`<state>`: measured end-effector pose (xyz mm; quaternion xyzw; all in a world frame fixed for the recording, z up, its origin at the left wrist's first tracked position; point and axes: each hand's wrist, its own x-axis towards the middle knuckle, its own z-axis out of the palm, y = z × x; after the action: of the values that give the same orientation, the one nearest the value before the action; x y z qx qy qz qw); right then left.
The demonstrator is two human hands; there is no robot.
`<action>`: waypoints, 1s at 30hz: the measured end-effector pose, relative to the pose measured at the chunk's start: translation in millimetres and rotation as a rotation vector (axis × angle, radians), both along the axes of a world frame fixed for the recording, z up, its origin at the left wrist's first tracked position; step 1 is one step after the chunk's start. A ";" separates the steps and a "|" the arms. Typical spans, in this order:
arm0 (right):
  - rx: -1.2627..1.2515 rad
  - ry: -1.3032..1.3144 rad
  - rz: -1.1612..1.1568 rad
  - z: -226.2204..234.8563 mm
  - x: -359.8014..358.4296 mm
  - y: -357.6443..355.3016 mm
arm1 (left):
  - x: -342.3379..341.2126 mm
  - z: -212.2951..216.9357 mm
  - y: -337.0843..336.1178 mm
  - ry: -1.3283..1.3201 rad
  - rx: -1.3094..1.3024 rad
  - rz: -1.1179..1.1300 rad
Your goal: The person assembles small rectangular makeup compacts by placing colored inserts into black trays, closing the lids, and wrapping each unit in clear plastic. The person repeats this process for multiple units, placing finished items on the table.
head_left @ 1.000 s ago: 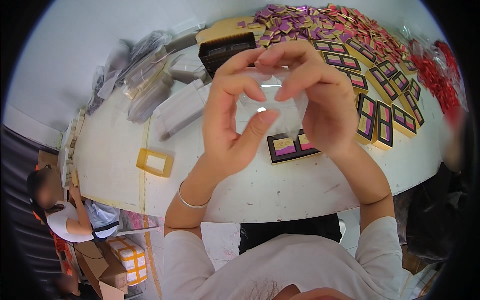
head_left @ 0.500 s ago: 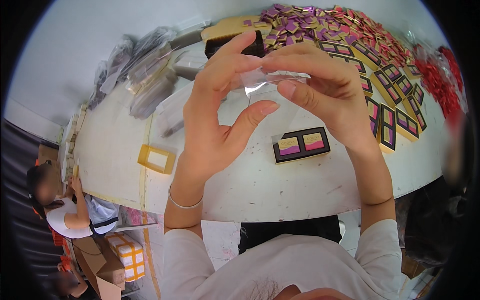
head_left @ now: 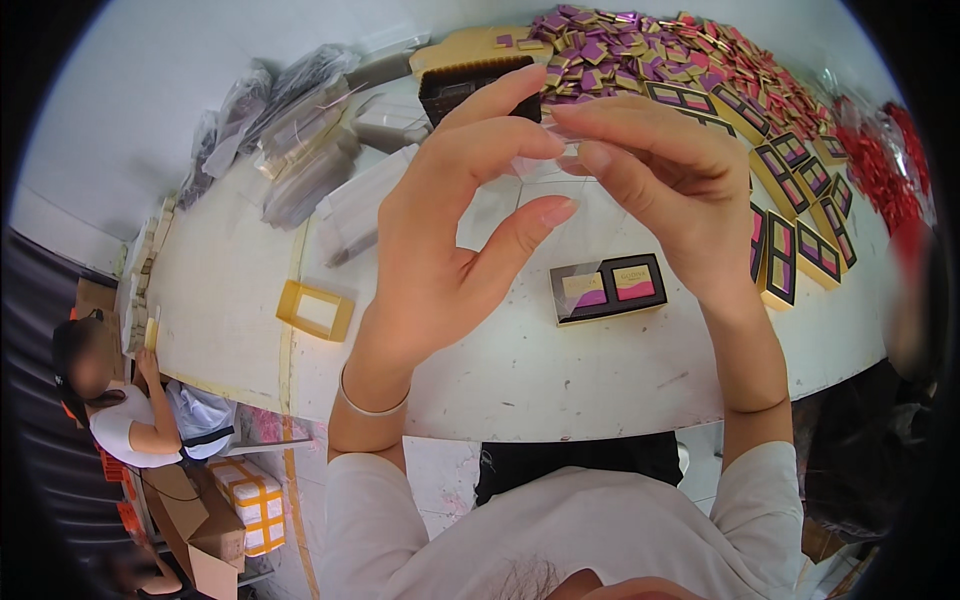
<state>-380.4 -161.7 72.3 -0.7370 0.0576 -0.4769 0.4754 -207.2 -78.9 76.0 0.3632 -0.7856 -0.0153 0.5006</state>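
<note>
Both hands have risen toward the upper centre since earlier. Left hand [head_left: 440, 230] and right hand [head_left: 670, 190] pinch a clear plastic piece [head_left: 545, 165] between closed fingers [head_left: 520, 145], above the dark box [head_left: 608, 288] on the surface [head_left: 230, 270].

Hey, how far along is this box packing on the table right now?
Done: filled window boxes line the right edge. In hand: left hand and right hand pinch a clear plastic piece above one two-compartment box. Left: the heap of purple and gold packets.
</note>
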 end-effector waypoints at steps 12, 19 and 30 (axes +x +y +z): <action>-0.268 -0.096 0.176 -0.1 1.0 -7.3 | -4.3 -3.8 -1.7 0.386 0.002 -0.163; 0.048 -0.308 0.222 -11.6 17.5 12.0 | -1.2 -2.1 -2.7 0.448 -0.022 -0.154; 0.045 -0.336 0.240 -8.8 16.4 9.4 | -9.2 -3.9 -3.9 0.406 -0.023 -0.139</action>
<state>-364.0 -152.3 63.5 -0.6379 -0.1001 -0.5318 0.5480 -216.5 -82.8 72.1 0.2922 -0.6919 -0.1137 0.6503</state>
